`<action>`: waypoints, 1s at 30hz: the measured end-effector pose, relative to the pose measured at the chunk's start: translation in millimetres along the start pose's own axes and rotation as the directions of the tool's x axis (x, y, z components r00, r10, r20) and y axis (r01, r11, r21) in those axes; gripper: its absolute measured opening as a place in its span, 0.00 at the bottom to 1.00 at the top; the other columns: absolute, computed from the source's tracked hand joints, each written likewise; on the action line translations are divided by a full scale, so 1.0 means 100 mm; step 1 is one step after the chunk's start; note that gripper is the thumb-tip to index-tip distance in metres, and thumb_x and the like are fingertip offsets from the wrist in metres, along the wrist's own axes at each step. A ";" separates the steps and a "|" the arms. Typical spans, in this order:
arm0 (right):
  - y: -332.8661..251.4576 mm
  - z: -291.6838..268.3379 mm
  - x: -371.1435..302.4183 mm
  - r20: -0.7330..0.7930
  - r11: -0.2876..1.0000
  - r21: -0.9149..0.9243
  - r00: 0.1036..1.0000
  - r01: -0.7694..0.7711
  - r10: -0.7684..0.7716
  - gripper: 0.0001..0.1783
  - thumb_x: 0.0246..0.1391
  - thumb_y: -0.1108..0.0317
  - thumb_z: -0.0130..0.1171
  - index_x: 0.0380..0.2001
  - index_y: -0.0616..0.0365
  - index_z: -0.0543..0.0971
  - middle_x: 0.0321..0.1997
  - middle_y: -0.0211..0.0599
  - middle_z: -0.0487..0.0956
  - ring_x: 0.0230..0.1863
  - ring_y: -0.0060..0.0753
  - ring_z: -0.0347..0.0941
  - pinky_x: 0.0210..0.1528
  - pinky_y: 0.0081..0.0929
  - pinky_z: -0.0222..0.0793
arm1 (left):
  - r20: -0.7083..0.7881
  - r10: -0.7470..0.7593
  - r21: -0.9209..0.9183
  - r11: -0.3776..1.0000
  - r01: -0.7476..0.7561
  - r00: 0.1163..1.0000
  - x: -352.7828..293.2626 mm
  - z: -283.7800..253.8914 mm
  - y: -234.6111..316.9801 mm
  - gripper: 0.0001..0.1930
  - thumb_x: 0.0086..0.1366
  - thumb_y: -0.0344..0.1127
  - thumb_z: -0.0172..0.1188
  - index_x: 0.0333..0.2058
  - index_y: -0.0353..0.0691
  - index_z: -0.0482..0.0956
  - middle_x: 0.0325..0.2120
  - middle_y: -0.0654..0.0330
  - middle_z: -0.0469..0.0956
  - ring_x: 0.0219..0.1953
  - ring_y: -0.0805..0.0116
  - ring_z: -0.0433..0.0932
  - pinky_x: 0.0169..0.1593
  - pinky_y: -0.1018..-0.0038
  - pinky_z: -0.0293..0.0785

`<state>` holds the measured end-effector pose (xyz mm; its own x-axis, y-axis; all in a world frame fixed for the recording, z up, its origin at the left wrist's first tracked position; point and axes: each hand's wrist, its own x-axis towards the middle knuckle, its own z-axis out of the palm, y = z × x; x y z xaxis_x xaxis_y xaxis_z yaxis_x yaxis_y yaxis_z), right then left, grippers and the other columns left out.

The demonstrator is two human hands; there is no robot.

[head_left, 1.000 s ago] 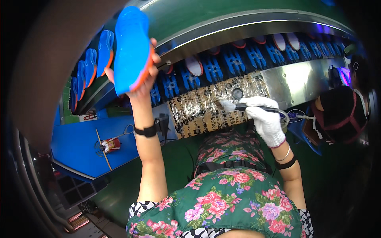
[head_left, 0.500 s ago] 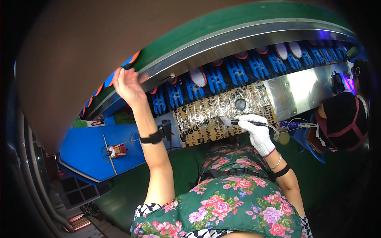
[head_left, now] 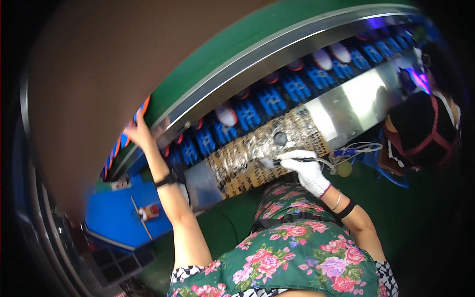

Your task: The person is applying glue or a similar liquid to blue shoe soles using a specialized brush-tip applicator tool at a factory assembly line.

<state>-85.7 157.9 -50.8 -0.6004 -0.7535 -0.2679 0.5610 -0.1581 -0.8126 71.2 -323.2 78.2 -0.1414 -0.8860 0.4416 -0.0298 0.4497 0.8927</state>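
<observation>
My left hand (head_left: pixel 138 132) is bare and stretched to the upper left, its fingers spread at a row of blue pieces with orange edges (head_left: pixel 143 110) on the green belt. It looks to be touching one of them; motion blur hides the exact contact. My right hand (head_left: pixel 309 173), in a white knitted glove, is closed round the dark handle of a brush (head_left: pixel 292 161). The pale bristles point left, over a bench section covered in brown printed paper and clear tape (head_left: pixel 247 158). A pale tube (head_left: pixel 326 163) trails behind the gloved hand.
Blue racks (head_left: pixel 272 101) holding pale, red-rimmed shoe parts (head_left: pixel 226 116) line the far side of the bench. A metal rail (head_left: pixel 227 84) runs above them. A round grey disc (head_left: pixel 280 138) lies on the paper. A blue table (head_left: pixel 116 218) stands left, a co-worker (head_left: pixel 420 128) right.
My left hand has moved left to the blue and orange pieces. The view has shifted and tilted. My right hand still holds the brush over the paper.
</observation>
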 end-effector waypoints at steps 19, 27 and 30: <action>-0.54 -0.72 -0.05 -0.177 0.995 0.094 0.984 0.010 0.007 0.10 0.55 0.75 0.67 0.41 0.65 0.86 0.41 0.35 0.86 0.43 0.22 0.81 0.49 0.21 0.76 | 0.880 -0.065 0.183 0.960 -0.211 0.470 -0.49 5.11 1.82 0.54 0.58 0.58 0.70 0.74 0.41 0.50 0.63 0.41 0.66 0.66 0.51 0.65 0.68 0.59 0.59; -0.93 -0.94 -0.04 -0.236 0.999 -0.007 0.971 -0.037 0.034 0.10 0.54 0.71 0.70 0.40 0.60 0.88 0.38 0.31 0.87 0.38 0.17 0.80 0.45 0.17 0.75 | 0.808 0.013 0.315 0.836 -0.450 0.589 0.18 6.56 1.04 0.43 0.49 0.50 0.78 0.59 0.33 0.71 0.50 0.46 0.80 0.53 0.54 0.78 0.58 0.65 0.71; -0.86 -1.03 0.08 -0.263 1.000 0.017 0.965 -0.018 0.022 0.11 0.55 0.70 0.70 0.41 0.61 0.87 0.40 0.32 0.87 0.40 0.17 0.80 0.47 0.17 0.75 | 0.736 -0.085 0.299 0.931 -0.209 0.672 0.14 6.46 0.91 0.32 0.49 0.48 0.80 0.47 0.36 0.77 0.39 0.55 0.81 0.45 0.60 0.80 0.49 0.68 0.75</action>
<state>-197.6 230.6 -36.3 -0.7167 -0.5624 -0.4125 0.5816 -0.1555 -0.7985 -572.9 -221.3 107.6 -0.8204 -0.5504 0.1546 -0.2938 0.6379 0.7119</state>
